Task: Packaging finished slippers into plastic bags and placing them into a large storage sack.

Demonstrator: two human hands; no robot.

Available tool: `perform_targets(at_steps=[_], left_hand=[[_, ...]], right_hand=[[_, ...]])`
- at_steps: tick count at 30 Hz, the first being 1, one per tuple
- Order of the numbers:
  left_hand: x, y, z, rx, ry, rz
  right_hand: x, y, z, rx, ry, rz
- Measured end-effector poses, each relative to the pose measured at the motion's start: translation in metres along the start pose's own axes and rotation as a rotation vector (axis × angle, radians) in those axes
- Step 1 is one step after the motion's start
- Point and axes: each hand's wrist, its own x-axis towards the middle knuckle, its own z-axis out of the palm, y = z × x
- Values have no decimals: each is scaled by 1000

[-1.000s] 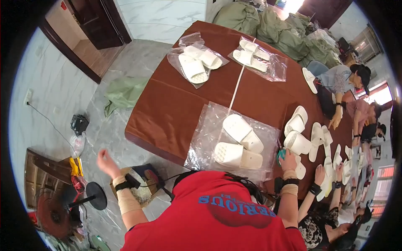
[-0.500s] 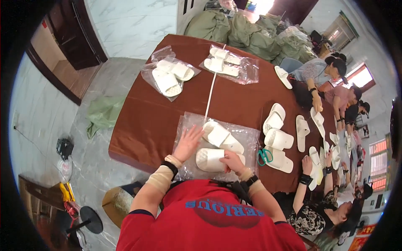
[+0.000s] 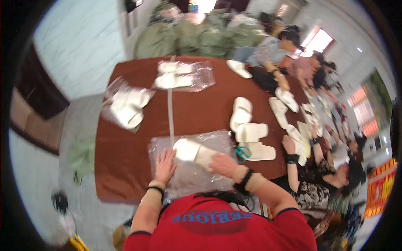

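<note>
At the near edge of the brown tabletop (image 3: pixel 125 167) sits a clear plastic bag (image 3: pixel 197 173) with white slippers (image 3: pixel 194 151) inside. Left hand (image 3: pixel 164 166) lies flat and spread open on the bag; right hand (image 3: pixel 224 164) presses on the slippers, fingers loose. Green scissors (image 3: pixel 241 153) are just beside it.

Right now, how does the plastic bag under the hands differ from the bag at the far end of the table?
The near bag lies under both hands, left hand and right hand pressing on it; the far bag lies untouched. The near bag looks larger and more crumpled; the far bag lies flatter. Both are clear plastic holding white slippers on the brown table.
</note>
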Motion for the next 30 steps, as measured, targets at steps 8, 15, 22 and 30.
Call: perform_targets(at_steps=[8, 15, 22, 30], left_hand=[[-10, -1, -5, -144, 48, -56], [-4, 6, -8, 152, -49, -58], [-7, 6, -13, 197, -82, -99], [8, 6, -3, 153, -66, -92]], right_hand=[[53, -9, -16, 90, 257, 83], [-26, 104, -98, -38, 468, 623], [-57, 203, -107, -270, 413, 928], [76, 255, -39, 209, 225, 727]])
